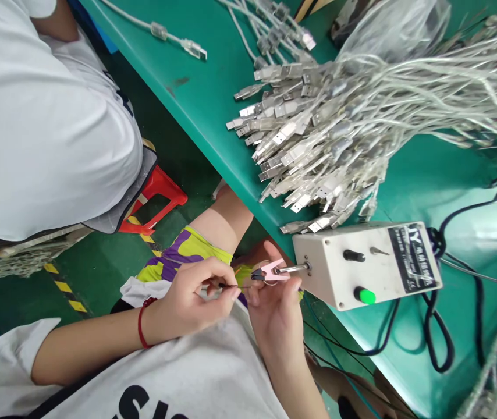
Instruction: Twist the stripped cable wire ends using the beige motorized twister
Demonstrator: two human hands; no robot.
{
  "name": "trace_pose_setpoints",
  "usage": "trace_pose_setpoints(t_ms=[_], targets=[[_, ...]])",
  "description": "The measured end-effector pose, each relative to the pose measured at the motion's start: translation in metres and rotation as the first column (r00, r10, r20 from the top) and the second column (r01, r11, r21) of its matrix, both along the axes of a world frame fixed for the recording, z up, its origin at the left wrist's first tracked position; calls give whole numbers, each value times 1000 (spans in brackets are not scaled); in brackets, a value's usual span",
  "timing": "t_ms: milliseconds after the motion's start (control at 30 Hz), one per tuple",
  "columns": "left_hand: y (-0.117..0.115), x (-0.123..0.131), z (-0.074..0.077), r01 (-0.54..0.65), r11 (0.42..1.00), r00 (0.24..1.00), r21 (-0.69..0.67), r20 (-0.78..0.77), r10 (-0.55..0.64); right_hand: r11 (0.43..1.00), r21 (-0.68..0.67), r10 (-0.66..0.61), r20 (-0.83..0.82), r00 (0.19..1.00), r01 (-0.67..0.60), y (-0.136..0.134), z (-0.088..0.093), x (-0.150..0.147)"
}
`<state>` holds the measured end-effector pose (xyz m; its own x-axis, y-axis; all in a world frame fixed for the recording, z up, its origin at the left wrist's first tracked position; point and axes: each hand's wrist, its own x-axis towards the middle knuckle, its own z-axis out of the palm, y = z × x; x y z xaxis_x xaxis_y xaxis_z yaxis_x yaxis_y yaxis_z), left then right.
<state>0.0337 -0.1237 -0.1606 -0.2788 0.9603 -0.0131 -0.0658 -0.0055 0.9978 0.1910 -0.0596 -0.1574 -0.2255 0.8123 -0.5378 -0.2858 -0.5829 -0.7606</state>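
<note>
A pink and black clip (269,271) sits at the end of a short metal rod on a white control box (362,265). Thumb and fingertips of my left hand (207,294) are closed on a thin dark wire (226,285), just left of the clip. Beneath and around the clip is my right hand (277,308), palm up and cupped, its fingers apart. Its thumb lies below the rod and its fingertips are near the wire's end; no firm grip on anything shows.
A large pile of clear USB cables (318,134) covers the green table (213,139), with a plastic bag (397,29) behind. Black cords (438,331) run beside the box. A person in a white shirt (48,116) sits at the left, on a red stool (161,195).
</note>
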Motion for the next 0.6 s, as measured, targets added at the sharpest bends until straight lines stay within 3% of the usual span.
trace_pose_setpoints(t_ms=[167,400,600], targets=[[7,1,-4,-15,992,999,-128,36,20,1000,-21,-18,-138,990,15,2,-14,-1],[9,3,-9,26,992,996,-119,84,-16,997,-37,-72,-51,996,70,8,-10,1],[15,5,-7,35,990,997,-135,73,-25,999,-31,-44,-23,999,43,10,-10,-3]])
